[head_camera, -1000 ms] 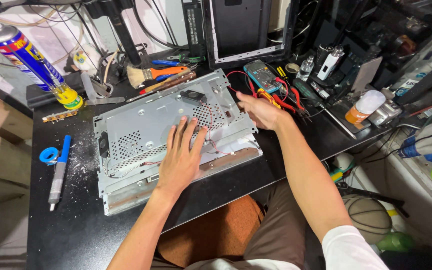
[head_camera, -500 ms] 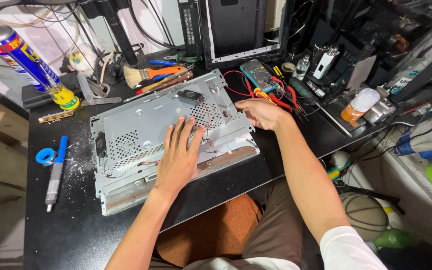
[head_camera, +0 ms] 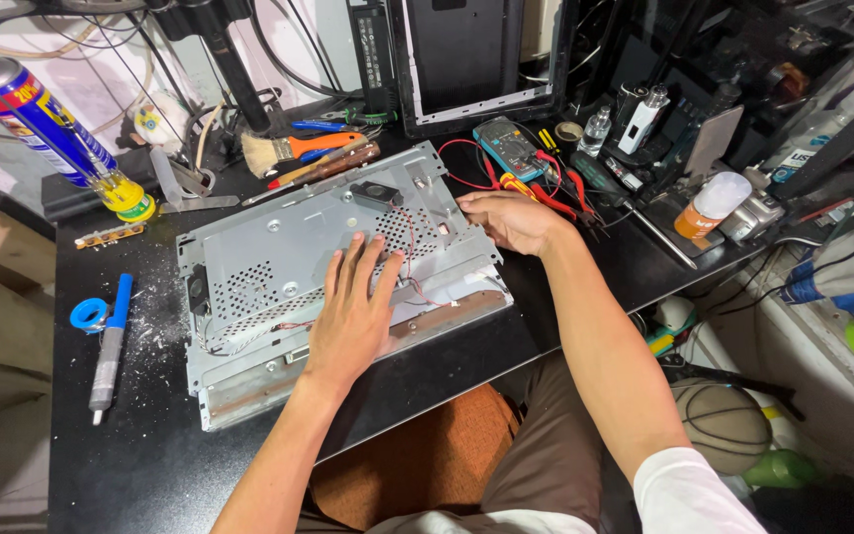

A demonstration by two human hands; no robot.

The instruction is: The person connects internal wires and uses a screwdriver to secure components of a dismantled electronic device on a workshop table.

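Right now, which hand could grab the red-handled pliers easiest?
Probably the right hand: it rests on the grey perforated metal chassis's far edge, beside the red-handled pliers. The left hand lies flat mid-panel, farther away.

This is an electronics repair workshop. A black workbench (head_camera: 150, 465) is crowded with tools: a multimeter (head_camera: 509, 148) with red test leads (head_camera: 560, 188) sits at the far side, near a paint brush with an orange handle (head_camera: 284, 150) and screwdrivers (head_camera: 323, 168). A spray can (head_camera: 51, 129) stands at the far left, and a soldering tool (head_camera: 106, 351) lies at the near left beside white debris. A bare metal monitor chassis (head_camera: 289, 247) lies opened in the middle, and a dark monitor frame (head_camera: 476, 54) leans at the far edge among tangled cables (head_camera: 279, 49).
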